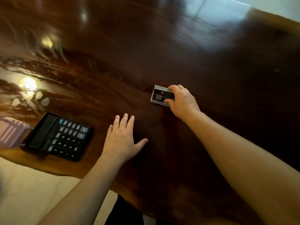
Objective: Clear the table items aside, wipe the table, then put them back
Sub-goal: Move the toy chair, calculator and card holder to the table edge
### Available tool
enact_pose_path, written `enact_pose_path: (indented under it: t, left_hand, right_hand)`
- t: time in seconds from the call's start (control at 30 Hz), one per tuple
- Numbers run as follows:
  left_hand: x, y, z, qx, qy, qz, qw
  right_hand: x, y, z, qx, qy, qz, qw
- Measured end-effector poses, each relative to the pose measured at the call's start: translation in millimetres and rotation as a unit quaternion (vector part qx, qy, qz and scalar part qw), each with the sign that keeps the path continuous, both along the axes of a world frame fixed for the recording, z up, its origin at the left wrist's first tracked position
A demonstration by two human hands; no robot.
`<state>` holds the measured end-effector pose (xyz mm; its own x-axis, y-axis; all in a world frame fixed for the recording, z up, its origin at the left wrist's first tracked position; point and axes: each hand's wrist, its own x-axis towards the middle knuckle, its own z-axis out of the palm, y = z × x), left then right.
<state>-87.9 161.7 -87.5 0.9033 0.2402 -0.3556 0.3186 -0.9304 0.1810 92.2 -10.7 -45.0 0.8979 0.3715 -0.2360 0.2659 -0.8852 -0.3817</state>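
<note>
A clear plastic card holder (159,95) with dark cards in it rests on the dark glossy wooden table (162,54), right of centre. My right hand (181,101) grips its right end, thumb on the near side and fingers over the far edge. My left hand (121,138) lies flat on the table with fingers spread and holds nothing. A black desk calculator (60,137) sits near the table's front left edge, left of my left hand.
A pink striped cloth-like object (11,132) lies at the far left, touching the calculator's end. The table's irregular front edge runs from lower left to bottom centre, with pale floor (32,192) below it. Bright reflections glare on the left side.
</note>
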Motion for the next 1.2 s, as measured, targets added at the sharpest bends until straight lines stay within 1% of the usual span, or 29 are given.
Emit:
enact_pose_path:
  t: [0.2, 0.47, 0.77, 0.93, 1.07, 1.2]
  left_hand:
    - [-26, 12, 0, 0.001, -0.010, 0.050, 0.999]
    - [-68, 25, 6, -0.041, -0.030, 0.086, 0.995]
    - [-100, 36, 11, -0.071, -0.043, 0.113, 0.990]
    - [-111, 45, 10, -0.102, -0.040, 0.127, 0.986]
    - [-116, 50, 7, -0.121, -0.029, 0.120, 0.985]
    - [-119, 52, 4, -0.122, -0.031, 0.118, 0.985]
  right_hand:
    - [-6, 48, 5, 0.029, -0.015, 0.053, 0.998]
    - [-22, 117, 6, 0.058, -0.012, 0.126, 0.990]
    - [-47, 183, 2, 0.050, 0.003, 0.204, 0.978]
    - [-57, 210, -4, 0.043, 0.023, 0.223, 0.974]
    - [-67, 224, -10, 0.039, 0.031, 0.228, 0.972]
    - [-74, 234, -16, 0.042, 0.038, 0.245, 0.968]
